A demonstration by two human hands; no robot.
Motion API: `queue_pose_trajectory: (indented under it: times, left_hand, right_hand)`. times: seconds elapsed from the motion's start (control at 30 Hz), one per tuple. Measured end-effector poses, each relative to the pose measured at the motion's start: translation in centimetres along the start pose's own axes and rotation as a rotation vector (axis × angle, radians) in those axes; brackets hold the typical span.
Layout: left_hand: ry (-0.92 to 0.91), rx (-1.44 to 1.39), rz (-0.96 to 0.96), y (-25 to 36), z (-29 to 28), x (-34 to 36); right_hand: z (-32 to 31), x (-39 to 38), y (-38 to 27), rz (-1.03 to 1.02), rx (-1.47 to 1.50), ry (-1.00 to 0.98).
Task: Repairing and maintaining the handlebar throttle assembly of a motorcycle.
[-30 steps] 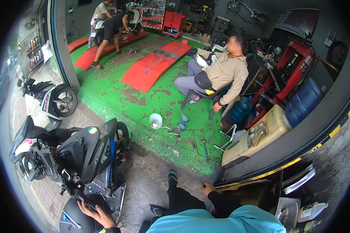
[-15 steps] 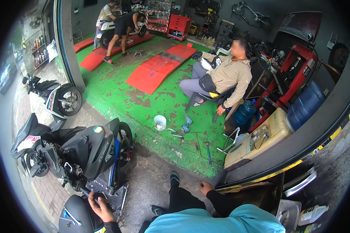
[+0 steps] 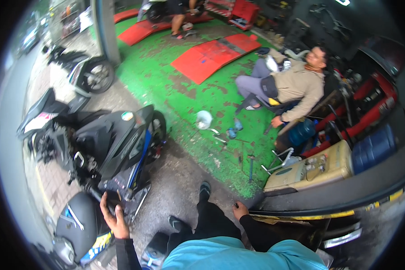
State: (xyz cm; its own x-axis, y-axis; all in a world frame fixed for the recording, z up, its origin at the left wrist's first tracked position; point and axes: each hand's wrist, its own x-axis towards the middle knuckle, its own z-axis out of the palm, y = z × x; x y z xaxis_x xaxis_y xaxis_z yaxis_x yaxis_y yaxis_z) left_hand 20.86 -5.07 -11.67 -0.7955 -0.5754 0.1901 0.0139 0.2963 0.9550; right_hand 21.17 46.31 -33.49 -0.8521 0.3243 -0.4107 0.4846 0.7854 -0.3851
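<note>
My left hand (image 3: pixel 116 221) is raised at the lower left with its fingers apart and nothing visible in it. It hovers beside the black seat (image 3: pixel 79 220) of a nearby motorcycle, just below the handlebar of a dark grey and blue scooter (image 3: pixel 108 144). Low by my right leg, my right hand (image 3: pixel 241 210) is closed, and a small dark thing (image 3: pixel 236 205) pokes out of it; its kind does not show. On the green floor ahead lie a hammer (image 3: pixel 251 168), a blue cordless tool (image 3: pixel 232 132) and other hand tools, near a white bucket (image 3: pixel 204 119).
A person (image 3: pixel 297 83) sits at the right, one arm hanging down. Red ramps (image 3: pixel 211 58) lie farther back, where another person's legs (image 3: pixel 177 20) show. A cream water dispenser (image 3: pixel 321 166) lies by the doorway at right. Another motorcycle (image 3: pixel 96 76) stands at left.
My view has tilted and swung left, so the workshop sits farther right and higher. My left hand stands more upright with its forearm showing. The right hand stays closed at my side.
</note>
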Motion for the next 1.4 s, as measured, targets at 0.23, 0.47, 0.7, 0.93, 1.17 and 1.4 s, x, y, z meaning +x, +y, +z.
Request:
queue_pose_trajectory:
  times: [0.23, 0.47, 0.7, 0.93, 1.17, 1.4]
  left_hand:
    - [-0.013, 0.148, 0.115, -0.8, -0.6, 0.2]
    - [0.187, 0.106, 0.014, 2.0, 1.6, -0.4]
    - [0.333, 0.406, 0.079, 3.2, 2.6, -0.3]
    - [0.251, 0.442, 0.187, 1.0, 1.5, 0.7]
    - [0.165, 0.449, 0.39, -4.0, -0.5, 0.7]
    - [0.213, 0.313, 0.489, -5.7, 0.0, 1.2]
  right_hand:
    - [3.1, 3.6, -4.7, -0.166, 0.231, -0.093]
    - [2.8, 10.1, -8.1, -0.289, 0.294, -0.315]
    - [2.4, 18.6, -8.5, -0.335, 0.255, -0.472]
    - [5.3, 21.3, -9.6, -0.267, 0.32, -0.529]
    - [19.2, 17.6, -11.0, -0.034, 0.464, -0.636]
    - [30.9, 11.6, -7.1, -0.174, 0.375, -0.935]
